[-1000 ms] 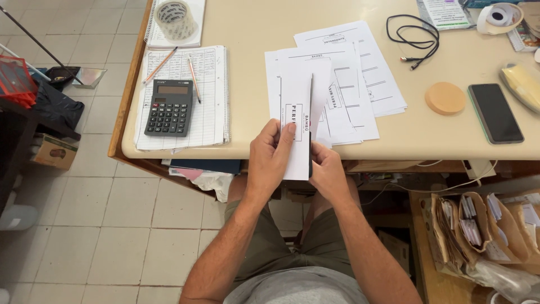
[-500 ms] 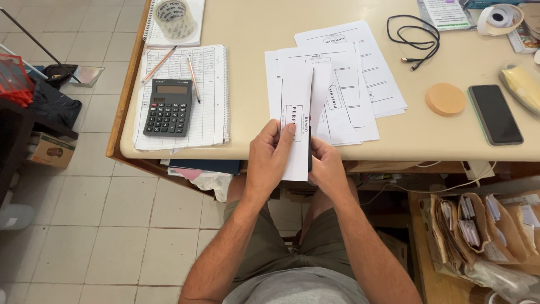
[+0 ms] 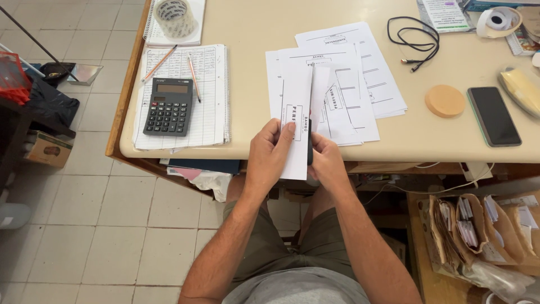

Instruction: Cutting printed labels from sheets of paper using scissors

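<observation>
Here, the left hand [image 3: 270, 155] pinches a white paper sheet [image 3: 296, 121] at its lower left, thumb on top and fingers closed behind it. The right hand [image 3: 327, 163] is closed around the dark handles of a pair of scissors [image 3: 310, 143], whose thin blade runs up the sheet's right side. The sheet, printed with boxed labels, is held upright over the near edge of the beige desk [image 3: 253, 34].

Judging by the blade's line, the step in hand is cutting a long strip off the sheet; the next stroke would call for keeping the paper taut and the blade straight along the printed border.

On the desk just beyond the sheet lies a fanned stack of printed pages [image 3: 360, 73]. To the left of the sheet sits a black calculator [image 3: 168, 106] on a ruled notebook [image 3: 211, 95], with two pencils [image 3: 194, 77] beside it and a roll of clear tape [image 3: 175, 17] farther back. To the right of the sheet are a round cork coaster [image 3: 444, 101], a dark phone [image 3: 494, 116] and a coiled black cable [image 3: 413, 39].
</observation>
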